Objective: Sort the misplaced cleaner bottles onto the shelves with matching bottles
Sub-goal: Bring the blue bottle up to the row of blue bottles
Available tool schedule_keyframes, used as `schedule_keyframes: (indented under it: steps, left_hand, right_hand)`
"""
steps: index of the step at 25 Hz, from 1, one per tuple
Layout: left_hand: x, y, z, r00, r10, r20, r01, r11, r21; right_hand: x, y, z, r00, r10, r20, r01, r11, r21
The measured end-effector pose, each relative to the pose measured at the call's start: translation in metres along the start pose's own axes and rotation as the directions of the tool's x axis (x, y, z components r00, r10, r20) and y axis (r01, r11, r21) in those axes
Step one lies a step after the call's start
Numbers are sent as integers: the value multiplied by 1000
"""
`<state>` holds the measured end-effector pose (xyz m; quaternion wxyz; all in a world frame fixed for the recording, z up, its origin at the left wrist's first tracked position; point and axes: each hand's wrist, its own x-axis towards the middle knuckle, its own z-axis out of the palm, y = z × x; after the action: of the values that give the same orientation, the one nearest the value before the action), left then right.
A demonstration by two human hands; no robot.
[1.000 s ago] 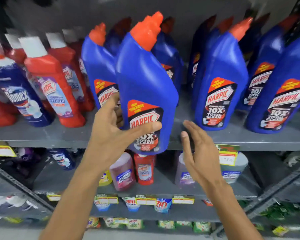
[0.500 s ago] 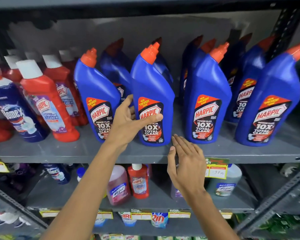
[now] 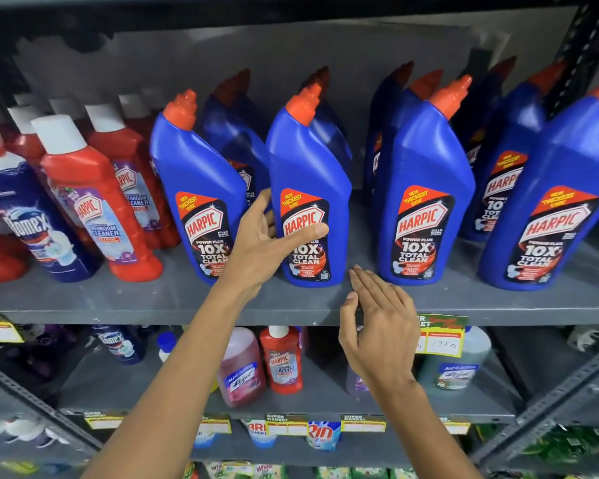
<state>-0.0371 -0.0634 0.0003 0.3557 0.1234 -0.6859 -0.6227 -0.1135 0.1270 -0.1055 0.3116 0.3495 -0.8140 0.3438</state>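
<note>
While the left hand's fingers (image 3: 312, 230) wrap the lower front of a blue Harpic bottle (image 3: 308, 188), thumb across its label and the others behind its left side, the bottle stands upright near the front edge of the grey shelf (image 3: 118, 299). The left hand (image 3: 270, 247) reaches up from below that edge. The right hand (image 3: 377, 326) lies flat at the front edge, fingers straight and together, holding nothing, tips just beside the bottle's base. Open shelf shows between this bottle and the next blue bottle (image 3: 426, 188) to its right. The held bottle is blue with an angled orange cap (image 3: 305, 102) and a black-and-red label.
</note>
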Motion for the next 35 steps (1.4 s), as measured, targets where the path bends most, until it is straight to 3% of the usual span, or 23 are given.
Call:
schedule_keyframes:
  steps: [14,20,24,28,31,33,35]
  left_hand:
    - [-3,3,6,1000,-2,19,2,1000,1]
    - [-8,14,10,999,-53,6,52,995,80]
    - [-68,19,6,997,-62,44,52,980,194]
    - [-159,29,-73,998,-7,60,-14,939,343]
    - [-176,48,-163,989,26,-143,37,905,423]
    - [-168,56,-222,932,97,-348,74,891,447]
    - [-152,59,-274,872,150,-466,87,889,449]
  right_hand:
    - [1,-4,-2,1000,9,3,-9,1000,23]
    - [1,-5,-6,1000,2,28,-3,999,54]
    - [-6,-3,-10,999,21,-26,-17,989,148]
    - [-33,-53,-15,990,-39,-136,85,932,352]
    - [-40,-128,-8,986,-150,-74,167,866,471]
    - [-37,-183,5,985,-169,19,135,847,515]
    - [-33,-237,25,976,-192,105,112,850,514]
